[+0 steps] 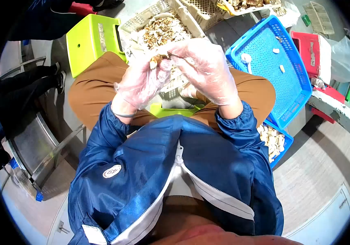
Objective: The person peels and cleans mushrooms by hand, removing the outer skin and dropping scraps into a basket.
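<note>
My left hand (142, 79), in a clear plastic glove, is closed on a small brown-and-white mushroom piece (155, 61). My right hand (207, 67), gloved the same way, meets it at the fingertips with its fingers pinched together. A thin dark edge shows at those fingertips, but what it belongs to is hidden. Both hands are above my lap. Just beyond them stands a cream plastic crate (193, 22) full of brown and white trimmings (164, 32).
At right, a blue basket (271, 77) holds a few pale pieces, with a lower blue crate of pale mushroom pieces (273, 141) beneath. A green stool (91, 41) and metal chair (32, 139) stand left. A red stool (308, 53) is far right; another person's legs (30, 83) are at left.
</note>
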Available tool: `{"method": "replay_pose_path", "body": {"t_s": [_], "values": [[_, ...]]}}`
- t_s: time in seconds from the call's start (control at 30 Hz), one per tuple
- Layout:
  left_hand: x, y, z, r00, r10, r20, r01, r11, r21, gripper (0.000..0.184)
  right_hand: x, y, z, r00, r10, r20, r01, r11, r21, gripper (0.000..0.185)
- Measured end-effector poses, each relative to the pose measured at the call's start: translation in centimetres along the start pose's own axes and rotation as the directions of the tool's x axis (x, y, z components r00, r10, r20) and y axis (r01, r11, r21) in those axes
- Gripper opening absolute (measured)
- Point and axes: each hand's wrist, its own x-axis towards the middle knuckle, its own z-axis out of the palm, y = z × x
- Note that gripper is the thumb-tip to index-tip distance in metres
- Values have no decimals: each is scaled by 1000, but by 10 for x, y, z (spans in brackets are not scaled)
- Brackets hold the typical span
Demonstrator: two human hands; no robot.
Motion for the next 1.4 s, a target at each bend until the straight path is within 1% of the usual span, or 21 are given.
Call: {"method": "replay_pose_path", "body": {"t_s": [0.07, 0.1, 0.2, 0.23, 0.33, 0.37, 0.47, 0.5, 0.6, 0.63, 0.73, 0.77, 0.87, 0.9, 1.0, 1.03, 1.13, 1.2, 1.27, 1.3, 1.4], "values": [[1, 0, -3, 1000, 8, -3, -8, 1000, 18, 30, -1, 1, 1, 998, 69, -4, -68, 994, 91, 11], [2, -1, 1, 998, 35, -45, -34, 999, 20, 30, -1, 1, 2, 998, 55, -18, -53, 992, 112, 10], [5, 0, 2, 992, 8, -125, -12, 999, -32, 32, 1, 0, 6, 998, 22, -67, -11, 986, 167, 11], [5, -2, 0, 991, 27, -132, -31, 999, -23, 33, 3, 0, 4, 999, 1, -51, 6, 992, 125, 11], [4, -3, 2, 996, -20, -86, 13, 997, -75, 32, 3, -1, 4, 998, -24, -54, 26, 999, 36, 12], [2, -3, 3, 996, -23, -86, 14, 995, -103, 32, 3, -1, 4, 998, -2, -57, 6, 998, 69, 13], [5, -6, -5, 999, -7, -54, 0, 993, -118, 32, 3, -2, -2, 999, -49, -22, 49, 998, -28, 11], [8, -7, -8, 1000, -9, -23, 7, 996, -90, 36, 3, -3, -3, 999, -37, -25, 36, 999, -22, 12], [5, -8, -9, 999, -25, -32, 23, 998, -65, 34, 2, -2, -4, 999, -20, -31, 20, 1000, 0, 13], [4, -7, -3, 997, -2, -79, 0, 1000, -17, 33, 2, -2, -4, 999, 22, -29, -21, 999, 33, 13], [4, 0, -5, 997, -76, 17, 75, 997, 18, 33, -1, -4, -5, 989, 148, -16, -144, 981, 132, 11], [2, -2, -3, 998, 18, -52, -14, 996, 87, 33, 0, -4, -5, 986, 163, -29, -154, 967, 204, 12], [3, 10, 9, 998, -55, 36, 51, 994, 98, 40, -2, 1, -3, 989, 135, -59, -116, 958, 262, 12], [0, 13, 19, 999, -36, -26, 40, 987, 154, 48, 0, -1, -5, 995, 82, -65, -65, 971, 228, 14], [-6, 16, 38, 999, -16, -49, 29, 962, 273, 47, 0, 0, -13, 999, -26, 19, 26, 1000, 13, 17], [-7, 17, 44, 989, 17, -147, 40, 927, 372, 48, 0, -8, -14, 999, 23, 40, -23, 1000, -13, 17], [-7, 21, 36, 997, -10, -70, 45, 847, 530, 48, 1, -6, -10, 1000, 25, 9, -26, 992, 125, 12], [-9, 17, 39, 997, 34, -76, 15, 821, 571, 51, 3, 1, -12, 999, 36, -16, -33, 987, 159, 11], [-11, 14, 46, 995, 70, -64, -16, 794, 608, 52, 5, 4, -12, 986, 113, -121, -103, 991, 81, 10], [-13, 15, 50, 995, 64, -74, -1, 762, 647, 54, 7, 3, -17, 986, 68, -154, -88, 988, -130, 9], [-17, 13, 56, 994, 104, -35, -53, 734, 677, 54, 12, -4, -20, 985, -66, -162, 29, 975, -218, 10]]}}
